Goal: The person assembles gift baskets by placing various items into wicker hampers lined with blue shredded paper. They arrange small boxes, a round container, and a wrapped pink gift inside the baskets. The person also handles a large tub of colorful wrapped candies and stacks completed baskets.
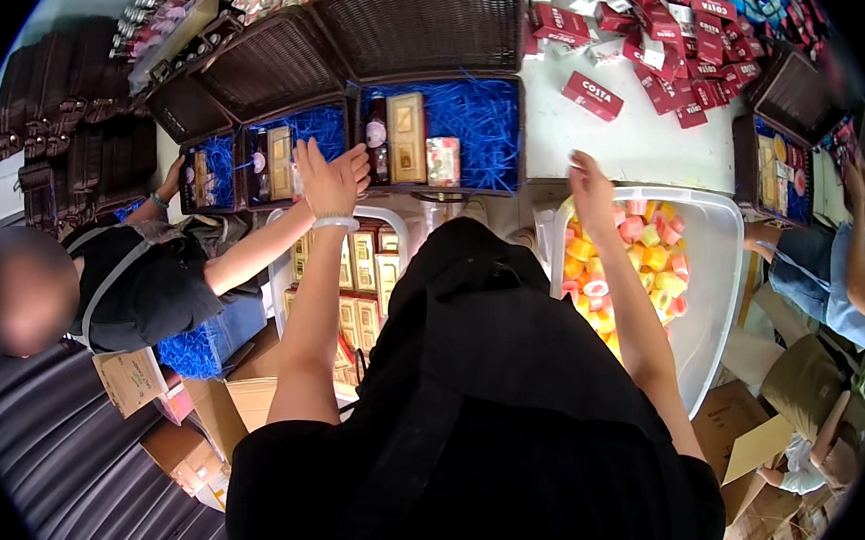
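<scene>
My left hand [325,191], its wrist in a white bracelet, is over the front of the middle wicker hamper [282,58], fingers stretched out. A co-worker's forearm [260,247] crosses toward it, and the overlap hides where that hand ends. My right hand [592,191] hovers at the far rim of a clear plastic tub [725,219] of yellow and pink pieces [655,257]. Its fingers look drawn together; anything inside is hidden. Before me, a larger open hamper [425,25] holds blue shredded filler [483,126], a dark bottle [376,138], a gold-windowed box [406,136] and a small floral box [443,162].
A smaller hamper [190,101] stands leftmost. Another tub [388,213] holds gold-windowed boxes. Red boxes [686,21] lie heaped on the white table [544,142]. Closed dark cases [59,95] stack far left. Cartons [246,398] sit below; another hamper [791,94] stands right.
</scene>
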### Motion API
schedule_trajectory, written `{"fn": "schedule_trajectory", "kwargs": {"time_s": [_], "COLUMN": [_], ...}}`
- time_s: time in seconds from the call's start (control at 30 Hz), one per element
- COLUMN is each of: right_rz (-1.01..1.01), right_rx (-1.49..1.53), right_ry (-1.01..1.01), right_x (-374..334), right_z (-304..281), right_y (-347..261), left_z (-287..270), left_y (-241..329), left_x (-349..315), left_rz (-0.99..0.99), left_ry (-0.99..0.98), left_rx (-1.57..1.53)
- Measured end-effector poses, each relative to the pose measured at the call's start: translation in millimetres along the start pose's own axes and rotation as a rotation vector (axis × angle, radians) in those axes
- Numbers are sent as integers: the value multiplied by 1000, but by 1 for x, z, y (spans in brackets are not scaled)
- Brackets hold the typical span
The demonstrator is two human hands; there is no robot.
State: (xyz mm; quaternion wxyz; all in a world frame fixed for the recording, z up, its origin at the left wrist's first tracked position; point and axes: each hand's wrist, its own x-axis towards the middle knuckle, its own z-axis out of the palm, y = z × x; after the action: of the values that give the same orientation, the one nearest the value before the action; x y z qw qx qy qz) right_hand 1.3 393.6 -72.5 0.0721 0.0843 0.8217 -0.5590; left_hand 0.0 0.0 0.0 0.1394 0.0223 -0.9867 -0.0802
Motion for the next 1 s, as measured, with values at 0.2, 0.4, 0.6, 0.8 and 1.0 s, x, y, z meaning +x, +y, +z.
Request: {"fn": "schedule_trajectory", "kwargs": {"time_s": [0.2,0.4,0.6,0.8,1.0], "right_rz": [66,17,-103,-128,416], "right_rx": [-402,-226,-536,-682,362], "right_ry": [111,147,420,276,124], "right_x": [32,15,48,131,139], "right_z": [76,45,19,2,-20], "right_y": [-65,-44,-39,-15,6], "left_z": [28,33,29,9,47], "left_y": [-18,-11,-21,25,63], "left_x": [81,84,83,75,74], "left_rz": [-264,-143,-121,178,690], "left_ry": [-554,-620,-609,-104,-502], "left_rx": [13,-31,-108,-87,-59]}}
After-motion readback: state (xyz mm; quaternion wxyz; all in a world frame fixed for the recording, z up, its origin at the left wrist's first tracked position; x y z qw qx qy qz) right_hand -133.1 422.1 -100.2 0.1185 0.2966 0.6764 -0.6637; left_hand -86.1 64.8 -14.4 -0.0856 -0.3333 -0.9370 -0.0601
